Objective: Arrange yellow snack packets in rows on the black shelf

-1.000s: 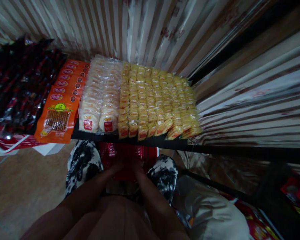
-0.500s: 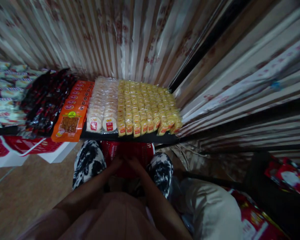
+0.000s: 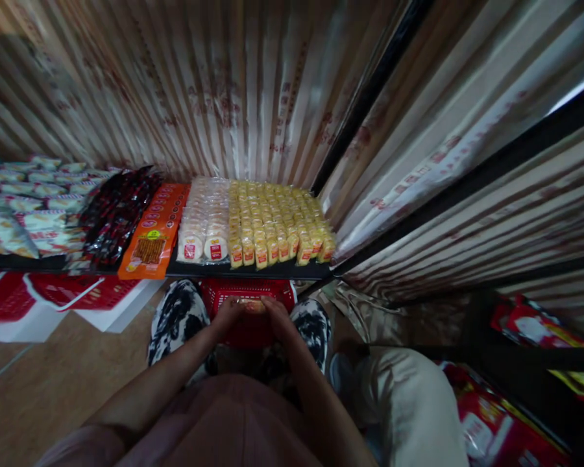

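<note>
Low down, both hands are meeting over a red basket [image 3: 246, 318] that is sitting on the floor between the person's knees, under the shelf [image 3: 253, 272] edge. Left hand [image 3: 227, 313] and right hand [image 3: 278, 316] are together holding one small orange-yellow packet [image 3: 252, 303] above the basket; fingers of each hand are curling closed on its ends, though the grip is dim and partly blurred.

On the shelf above, four kinds of goods are lying side by side: yellow snack packs [image 3: 277, 220] in about seven rows, round white cakes [image 3: 205, 220] in two rows, one column of orange packets [image 3: 153, 230], and a heap of black-and-red wrappers [image 3: 117, 211], too blurred to count. Further left, pale bags [image 3: 24, 207] are stacking up. Two more red baskets [image 3: 53, 295] are standing under the shelf at left.
</note>
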Demonstrator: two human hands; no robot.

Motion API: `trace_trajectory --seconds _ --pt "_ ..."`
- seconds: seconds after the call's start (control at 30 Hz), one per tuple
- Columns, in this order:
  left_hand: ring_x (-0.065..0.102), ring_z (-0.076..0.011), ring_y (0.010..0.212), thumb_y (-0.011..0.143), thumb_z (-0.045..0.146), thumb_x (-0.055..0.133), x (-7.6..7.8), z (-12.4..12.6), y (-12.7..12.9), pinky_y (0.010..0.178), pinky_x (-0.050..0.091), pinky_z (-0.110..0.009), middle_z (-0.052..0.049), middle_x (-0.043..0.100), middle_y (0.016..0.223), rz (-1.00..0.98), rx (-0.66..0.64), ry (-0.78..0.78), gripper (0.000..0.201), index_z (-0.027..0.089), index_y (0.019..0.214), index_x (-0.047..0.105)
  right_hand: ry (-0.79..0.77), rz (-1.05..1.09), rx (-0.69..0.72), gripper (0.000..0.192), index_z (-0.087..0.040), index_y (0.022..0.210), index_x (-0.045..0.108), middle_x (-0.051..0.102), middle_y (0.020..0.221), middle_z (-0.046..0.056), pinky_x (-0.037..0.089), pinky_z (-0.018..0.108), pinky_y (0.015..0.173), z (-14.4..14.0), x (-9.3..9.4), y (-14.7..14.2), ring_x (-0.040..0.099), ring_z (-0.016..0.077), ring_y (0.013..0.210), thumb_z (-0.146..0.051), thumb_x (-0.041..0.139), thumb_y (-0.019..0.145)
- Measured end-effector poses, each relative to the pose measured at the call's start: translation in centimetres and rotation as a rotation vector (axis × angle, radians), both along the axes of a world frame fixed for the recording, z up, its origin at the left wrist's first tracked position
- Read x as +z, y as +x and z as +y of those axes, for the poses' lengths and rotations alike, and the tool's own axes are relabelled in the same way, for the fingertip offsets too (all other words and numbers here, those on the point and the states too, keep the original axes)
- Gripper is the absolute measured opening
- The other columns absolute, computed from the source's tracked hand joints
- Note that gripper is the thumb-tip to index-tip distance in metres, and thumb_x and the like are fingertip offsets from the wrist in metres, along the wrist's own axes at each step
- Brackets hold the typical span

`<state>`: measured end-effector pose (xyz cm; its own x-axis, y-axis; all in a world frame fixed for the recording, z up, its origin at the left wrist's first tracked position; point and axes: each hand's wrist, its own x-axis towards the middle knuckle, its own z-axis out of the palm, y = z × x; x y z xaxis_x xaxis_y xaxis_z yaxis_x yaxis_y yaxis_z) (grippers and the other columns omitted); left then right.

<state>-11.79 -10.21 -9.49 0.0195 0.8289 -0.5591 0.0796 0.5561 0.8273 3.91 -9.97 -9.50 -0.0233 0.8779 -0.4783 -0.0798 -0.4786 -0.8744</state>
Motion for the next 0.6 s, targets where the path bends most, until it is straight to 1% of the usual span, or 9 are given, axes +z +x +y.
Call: trace_trajectory --seconds 0.1,0.17,0.3,0.37,0.47,0.53,0.6 --pt "0.06 -0.0099 0.05 0.082 0.028 0.055 1.2 -0.4 0.5 0.049 0.048 -0.021 0.006 0.057 0.064 -0.042 0.064 -0.003 0.019 0.018 0.092 0.043 0.016 0.065 -0.057 0.052 -0.016 0.105 0.058 0.066 0.105 0.009 0.05 0.032 0.079 -0.5 0.9 -0.3 0.063 0.0218 0.094 -0.053 0.058 0.069" --pt "0.062 -0.0116 0.05 0.083 0.029 0.054 2.0 -0.5 1.0 0.046 0.048 -0.022 0.003 0.059 0.068 -0.074 0.102 -0.027 0.022 0.018 0.095 0.04 0.018 0.117 -0.11 0.054 -0.017 0.108 0.055 0.066 0.104 0.009 0.05 0.031 0.078 -0.7 1.3 -0.6 0.064 0.0208 0.092 -0.053 0.06 0.068" --pt "0.063 -0.0132 0.049 0.085 0.029 0.052 3.2 -0.6 2.4 0.042 0.047 -0.022 0.001 0.059 0.076 -0.176 0.238 -0.072 0.024 0.018 0.1 0.037 0.071 0.158 -0.205 0.052 -0.019 0.102 0.055 0.065 0.104 0.009 0.05 0.03 0.08 -1.1 1.9 -1.4 0.063 0.0203 0.094 -0.052 0.065 0.063" --pt "0.063 -0.0123 0.048 0.084 0.033 0.055 3.6 -0.8 3.2 0.041 0.047 -0.021 0.001 0.059 0.077 -0.181 0.258 -0.04 0.027 0.019 0.099 0.038 0.092 0.146 -0.247 0.05 -0.019 0.096 0.056 0.066 0.099 0.009 0.051 0.031 0.079 -1.2 2.0 -1.8 0.063 0.0212 0.092 -0.053 0.066 0.06" --pt "0.062 -0.0105 0.05 0.08 0.039 0.059 3.6 -1.1 4.2 0.045 0.048 -0.02 0.003 0.06 0.074 -0.12 0.19 0.026 0.03 0.019 0.096 0.042 0.108 0.135 -0.296 0.047 -0.02 0.089 0.055 0.065 0.089 0.007 0.051 0.031 0.074 -1.2 2.4 -1.8 0.063 0.0208 0.084 -0.055 0.065 0.06" --pt "0.061 -0.01 0.052 0.078 0.041 0.06 3.7 -1.1 4.4 0.049 0.048 -0.02 0.003 0.061 0.071 -0.043 0.083 0.051 0.03 0.019 0.094 0.047 0.141 0.14 -0.309 0.048 -0.02 0.092 0.054 0.065 0.088 0.006 0.052 0.03 0.071 -1.1 2.8 -1.4 0.063 0.0199 0.08 -0.055 0.064 0.06" --pt "0.062 -0.0112 0.057 0.077 0.039 0.062 4.0 -0.7 4.4 0.053 0.048 -0.021 0.001 0.062 0.072 0.07 -0.049 0.075 0.027 0.018 0.092 0.053 0.186 0.143 -0.293 0.052 -0.02 0.1 0.053 0.065 0.09 0.006 0.051 0.03 0.071 -0.9 3.5 -0.6 0.063 0.019 0.078 -0.053 0.064 0.061"
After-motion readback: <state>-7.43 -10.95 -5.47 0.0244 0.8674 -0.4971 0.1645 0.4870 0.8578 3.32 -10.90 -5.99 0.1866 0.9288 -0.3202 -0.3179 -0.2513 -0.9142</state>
